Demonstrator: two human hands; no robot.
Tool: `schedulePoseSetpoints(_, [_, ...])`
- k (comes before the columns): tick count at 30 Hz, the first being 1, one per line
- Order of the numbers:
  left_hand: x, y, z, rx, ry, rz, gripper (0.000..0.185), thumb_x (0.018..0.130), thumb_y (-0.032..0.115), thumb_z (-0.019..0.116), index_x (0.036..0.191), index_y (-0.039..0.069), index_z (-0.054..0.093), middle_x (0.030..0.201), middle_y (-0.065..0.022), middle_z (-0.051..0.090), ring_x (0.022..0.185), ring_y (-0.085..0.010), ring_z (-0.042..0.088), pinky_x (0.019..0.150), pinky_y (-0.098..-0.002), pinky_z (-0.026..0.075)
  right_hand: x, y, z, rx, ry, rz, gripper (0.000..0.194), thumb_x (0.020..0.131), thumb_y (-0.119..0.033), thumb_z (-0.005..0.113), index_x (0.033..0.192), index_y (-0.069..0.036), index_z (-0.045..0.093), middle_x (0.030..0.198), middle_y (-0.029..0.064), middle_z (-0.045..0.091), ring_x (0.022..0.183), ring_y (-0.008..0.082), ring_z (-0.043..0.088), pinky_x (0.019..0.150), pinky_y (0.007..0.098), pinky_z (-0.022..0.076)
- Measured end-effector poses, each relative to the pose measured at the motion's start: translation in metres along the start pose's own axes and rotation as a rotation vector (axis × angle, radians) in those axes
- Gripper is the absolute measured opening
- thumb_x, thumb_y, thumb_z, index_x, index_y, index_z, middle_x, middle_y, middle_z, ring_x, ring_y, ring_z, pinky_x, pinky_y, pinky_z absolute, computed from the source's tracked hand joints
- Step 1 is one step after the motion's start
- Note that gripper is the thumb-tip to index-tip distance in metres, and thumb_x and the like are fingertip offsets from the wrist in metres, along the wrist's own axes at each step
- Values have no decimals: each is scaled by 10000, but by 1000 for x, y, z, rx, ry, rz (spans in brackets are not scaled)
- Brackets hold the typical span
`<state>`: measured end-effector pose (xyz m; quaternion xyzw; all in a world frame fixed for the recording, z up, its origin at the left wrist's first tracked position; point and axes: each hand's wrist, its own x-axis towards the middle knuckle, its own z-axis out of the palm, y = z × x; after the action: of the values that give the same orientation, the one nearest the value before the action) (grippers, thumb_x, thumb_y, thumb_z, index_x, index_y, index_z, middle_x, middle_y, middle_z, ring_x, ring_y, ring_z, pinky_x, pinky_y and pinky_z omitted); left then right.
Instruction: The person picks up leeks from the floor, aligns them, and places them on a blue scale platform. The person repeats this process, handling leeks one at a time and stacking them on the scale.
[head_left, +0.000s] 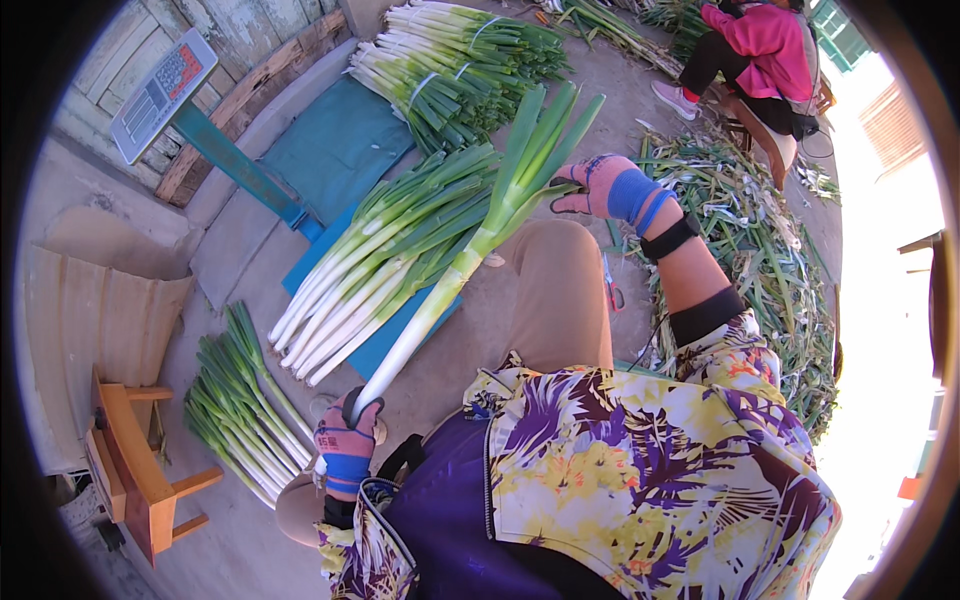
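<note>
In my left hand (347, 442), gloved in pink and blue, is the white root end of a large green onion (450, 289). Its leaves rise toward the top right. My right hand (600, 189), in a matching glove, is at a leaf near the upper part of this stalk; thumb and fingertips look close together around the leaf's edge. Behind the stalk, a pile of green onions (375, 259) lies across a blue board (405, 337). More green onions (244, 420) lie on the ground beside my left hand.
Tied green onion bundles (457, 67) lie beyond a platform scale (337, 135). Red-handled scissors (615, 294) rest on the ground right of my knee. Trimmed leaves (750, 262) form a heap at right, near a seated person (765, 60). A wooden stool (142, 457) stands at left.
</note>
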<state>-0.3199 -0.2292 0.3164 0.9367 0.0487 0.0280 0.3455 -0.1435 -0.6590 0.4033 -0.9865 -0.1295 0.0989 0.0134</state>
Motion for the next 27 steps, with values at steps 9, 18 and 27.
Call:
schedulePoseSetpoints(9, [-2,4,-6,87,-42,-41,279,744,172,700,988,49,639,873,-151,646,815,-289,620,735,-361,470,5,-6,14,-42,-83,-30,491,862,-520,430,1137,-139,573,959,146,635,897,321,593,779,405,471])
schedulePoseSetpoints(18, [-6,2,2,107,14,48,311,709,311,719,936,103,676,805,-151,637,732,-317,611,670,-379,471,9,42,68,934,80,49,233,854,-223,585,1037,-82,618,799,49,640,696,134,613,637,277,503])
schedulePoseSetpoints(27, [-8,-8,-17,236,39,4,334,712,341,714,942,103,667,796,-149,637,737,-324,612,663,-394,471,-55,173,94,-19,151,982,802,753,-650,519,1334,-111,397,1344,155,422,1209,311,440,999,380,354])
